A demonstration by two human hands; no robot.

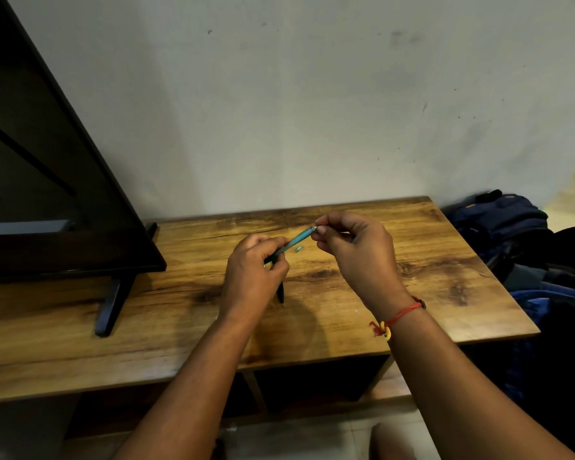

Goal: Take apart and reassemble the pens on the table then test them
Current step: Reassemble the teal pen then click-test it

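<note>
A teal pen barrel (296, 239) slants up to the right above the wooden table (429, 277). My left hand (251, 273) grips its lower, darker end. My right hand (356, 247) pinches the pale tip at the barrel's upper end between thumb and forefinger. A small teal pen part (298, 249) lies on the table just under the barrel. A dark pen (282, 293) lies on the table, mostly hidden beneath my left hand.
A black television (47, 194) on a dark stand foot (110, 303) fills the table's left side. Blue backpacks (512, 227) and dark bags sit on the floor to the right. A grey wall rises behind the table.
</note>
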